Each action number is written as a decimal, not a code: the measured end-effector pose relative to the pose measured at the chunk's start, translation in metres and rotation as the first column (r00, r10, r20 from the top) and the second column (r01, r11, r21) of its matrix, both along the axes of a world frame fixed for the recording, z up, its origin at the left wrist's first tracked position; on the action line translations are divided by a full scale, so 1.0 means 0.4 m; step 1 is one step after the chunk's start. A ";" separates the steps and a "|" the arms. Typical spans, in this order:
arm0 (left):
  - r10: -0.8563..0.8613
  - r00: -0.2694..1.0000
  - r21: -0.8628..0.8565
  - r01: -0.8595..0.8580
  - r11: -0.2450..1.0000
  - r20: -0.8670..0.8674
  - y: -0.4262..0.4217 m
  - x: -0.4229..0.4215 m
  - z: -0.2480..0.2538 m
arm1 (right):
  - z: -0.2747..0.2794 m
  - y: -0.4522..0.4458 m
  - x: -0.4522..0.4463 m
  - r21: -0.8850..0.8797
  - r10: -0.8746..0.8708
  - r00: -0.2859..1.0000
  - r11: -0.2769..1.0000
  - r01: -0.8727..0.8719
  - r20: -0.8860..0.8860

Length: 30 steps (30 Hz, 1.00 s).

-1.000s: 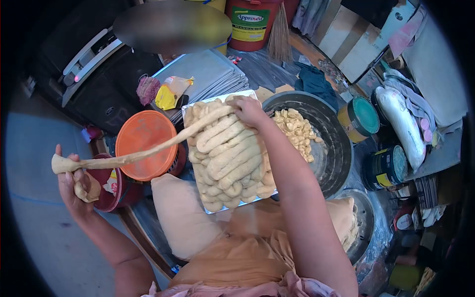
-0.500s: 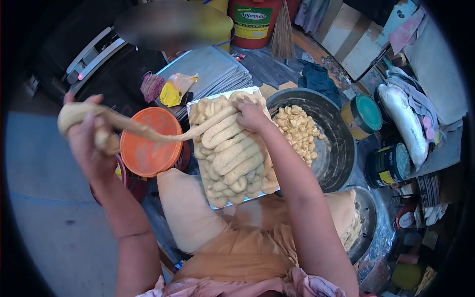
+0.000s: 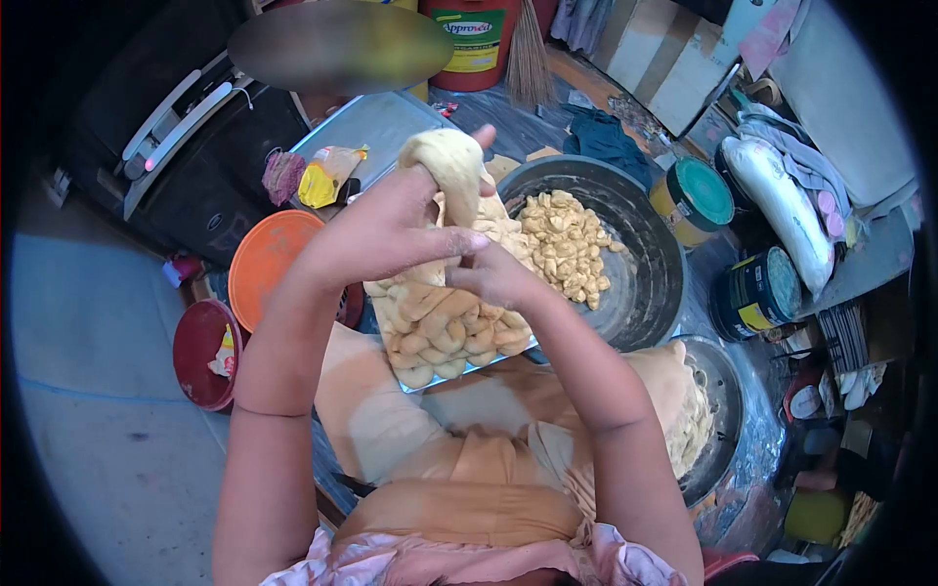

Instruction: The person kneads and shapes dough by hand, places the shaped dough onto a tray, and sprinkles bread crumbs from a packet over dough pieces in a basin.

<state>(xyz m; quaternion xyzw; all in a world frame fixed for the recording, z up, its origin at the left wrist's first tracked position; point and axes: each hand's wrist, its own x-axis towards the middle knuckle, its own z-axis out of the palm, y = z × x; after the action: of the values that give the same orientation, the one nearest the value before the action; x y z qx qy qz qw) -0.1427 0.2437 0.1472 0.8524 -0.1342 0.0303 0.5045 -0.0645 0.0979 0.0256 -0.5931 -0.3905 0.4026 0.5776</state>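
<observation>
A thick rope of pale dough [image 3: 447, 161] is looped over the fingers of my left hand [image 3: 376, 225], raised above the tray with its thumb stretched toward my right hand. My right hand [image 3: 503, 278] is just below that thumb, its fingers curled at the lower part of the same dough and partly hidden. Beneath both hands, a metal tray [image 3: 474, 366] on my lap carries several piled twists of dough [image 3: 454, 332]. My left arm and hand cover much of the pile.
Right of the tray is a large dark basin [image 3: 635, 303] with small dough pieces [image 3: 567, 244]. Another basin [image 3: 723, 430] holds more dough by my right leg. An orange lid [image 3: 269, 259] and a red tub [image 3: 200, 356] are at left. Stacked metal trays [image 3: 386, 112] lie ahead.
My left hand has swung from the far left to above the tray, bringing the stretched dough rope with it. My right hand has drawn slightly nearer to me. The view has shifted a little.
</observation>
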 end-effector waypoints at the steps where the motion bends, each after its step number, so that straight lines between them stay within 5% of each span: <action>1: -0.034 0.999 0.050 0.035 0.998 -0.012 -0.005 0.001 -0.001 | 0.007 -0.030 -0.013 0.002 0.016 1.000 1.000 -0.016 -0.022; 10: -0.033 0.997 0.510 0.063 0.858 -0.067 0.026 0.027 -0.115 | -0.105 -0.146 -0.021 -0.180 0.011 1.000 0.984 -0.007 0.017; 13: 0.077 0.927 0.623 0.184 0.761 -0.367 0.042 0.031 -0.121 | -0.190 -0.159 -0.039 -0.159 -0.101 0.994 0.983 0.093 -0.048; 16: 0.244 0.917 0.523 -0.047 0.851 -0.315 0.137 0.062 -0.170 | -0.245 -0.160 -0.052 -0.181 -0.161 0.984 0.973 0.146 -0.073; 19: 0.444 0.896 0.448 -0.397 0.801 0.000 0.264 0.094 -0.206 | -0.252 -0.166 -0.064 -0.212 -0.196 0.975 0.962 0.171 -0.103; 25: 0.826 0.395 0.033 -0.908 0.419 0.402 0.361 0.158 -0.143 | -0.266 -0.145 -0.120 0.005 -0.300 0.952 0.954 0.300 0.063; 28: 0.786 0.461 -0.045 -0.851 0.523 0.413 0.302 0.200 -0.128 | -0.305 -0.121 -0.124 0.053 -0.423 0.887 0.905 0.421 0.185; 30: 0.490 0.815 0.258 -0.568 0.781 0.310 0.237 0.230 -0.186 | -0.300 -0.122 -0.114 0.014 -0.444 0.885 0.894 0.447 0.141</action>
<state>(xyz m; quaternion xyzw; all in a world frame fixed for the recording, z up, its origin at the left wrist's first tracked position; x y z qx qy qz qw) -0.0507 0.3385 0.0729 0.9197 0.0524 0.2447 0.3024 -0.1101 0.0493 -0.0944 -0.6992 -0.2798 0.2201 0.6200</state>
